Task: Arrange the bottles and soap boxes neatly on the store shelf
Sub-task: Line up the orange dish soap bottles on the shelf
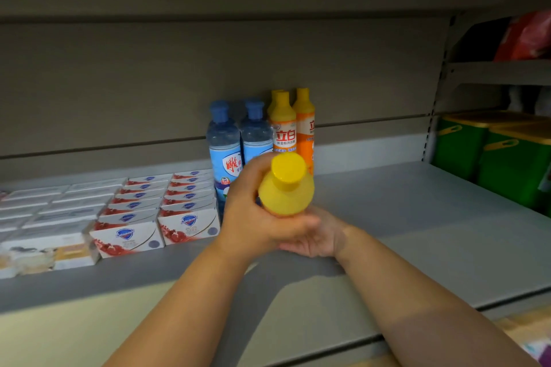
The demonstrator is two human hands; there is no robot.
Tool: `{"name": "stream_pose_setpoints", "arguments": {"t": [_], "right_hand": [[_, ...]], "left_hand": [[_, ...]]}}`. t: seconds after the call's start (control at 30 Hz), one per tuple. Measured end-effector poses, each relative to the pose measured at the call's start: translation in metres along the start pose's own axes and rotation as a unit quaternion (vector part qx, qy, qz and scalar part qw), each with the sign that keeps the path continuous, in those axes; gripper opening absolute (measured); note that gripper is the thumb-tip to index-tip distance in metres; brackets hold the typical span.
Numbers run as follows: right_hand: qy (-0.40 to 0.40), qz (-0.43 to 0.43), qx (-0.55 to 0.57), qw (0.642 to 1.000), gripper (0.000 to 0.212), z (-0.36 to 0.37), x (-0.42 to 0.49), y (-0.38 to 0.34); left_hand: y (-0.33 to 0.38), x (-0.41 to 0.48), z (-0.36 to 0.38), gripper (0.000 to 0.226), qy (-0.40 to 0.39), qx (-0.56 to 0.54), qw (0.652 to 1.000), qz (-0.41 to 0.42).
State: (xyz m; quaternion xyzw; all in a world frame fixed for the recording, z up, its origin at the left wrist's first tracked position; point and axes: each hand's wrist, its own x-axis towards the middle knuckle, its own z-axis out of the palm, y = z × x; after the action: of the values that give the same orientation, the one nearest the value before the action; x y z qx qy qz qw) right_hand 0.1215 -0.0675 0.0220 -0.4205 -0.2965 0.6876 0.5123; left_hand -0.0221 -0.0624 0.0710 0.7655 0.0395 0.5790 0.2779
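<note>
The person's left hand (253, 214) was closed round the body of a yellow bottle (286, 188), fingers curled on its side, and held it above the grey shelf (417, 217) with the cap tilted toward the person. The right hand (319, 237) lay just under it, palm up and touching the left hand, but its fingers were hidden, so I could not tell if they gripped. Behind stood two blue bottles (223, 140) and the orange bottles (284, 128), with soap boxes (187, 217) in rows at the left.
</note>
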Motion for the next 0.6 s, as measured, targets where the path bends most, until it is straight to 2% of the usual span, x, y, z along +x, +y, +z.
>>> {"name": "stream_pose_setpoints", "arguments": {"t": [0.1,0.2,0.27,0.33,0.4,0.5,0.53,0.6], "right_hand": [[0.012,0.018,-0.021,1.000,0.059,0.000,0.002,0.001],[-0.024,-0.072,0.046,0.996,0.050,-0.002,0.003,0.000],[-0.013,-0.143,0.018,0.990,0.046,-0.001,0.003,-0.001],[0.034,-0.182,0.019,0.982,0.046,0.002,0.004,-0.003],[0.064,-0.168,0.064,0.982,0.050,0.000,0.004,-0.008],[-0.001,0.027,0.108,0.994,0.057,-0.012,-0.007,-0.016],[-0.028,0.089,0.101,0.991,0.063,-0.016,-0.010,-0.015],[-0.071,0.152,0.051,0.985,0.063,-0.021,-0.011,-0.011]], "left_hand": [[0.001,0.010,-0.005,0.046,0.164,-0.075,0.977,-0.112],[-0.007,0.024,-0.023,0.039,0.321,-0.180,0.907,-0.205],[-0.016,0.027,-0.034,0.031,0.351,-0.198,0.882,-0.243],[-0.021,0.024,-0.039,0.036,0.324,-0.214,0.880,-0.272],[-0.021,0.024,-0.041,0.044,0.262,-0.263,0.894,-0.251],[-0.021,0.025,-0.042,0.066,0.156,-0.266,0.936,-0.171],[-0.021,0.025,-0.042,0.070,0.130,-0.269,0.940,-0.166],[-0.019,0.022,-0.038,0.082,0.093,-0.298,0.928,-0.205]]}}
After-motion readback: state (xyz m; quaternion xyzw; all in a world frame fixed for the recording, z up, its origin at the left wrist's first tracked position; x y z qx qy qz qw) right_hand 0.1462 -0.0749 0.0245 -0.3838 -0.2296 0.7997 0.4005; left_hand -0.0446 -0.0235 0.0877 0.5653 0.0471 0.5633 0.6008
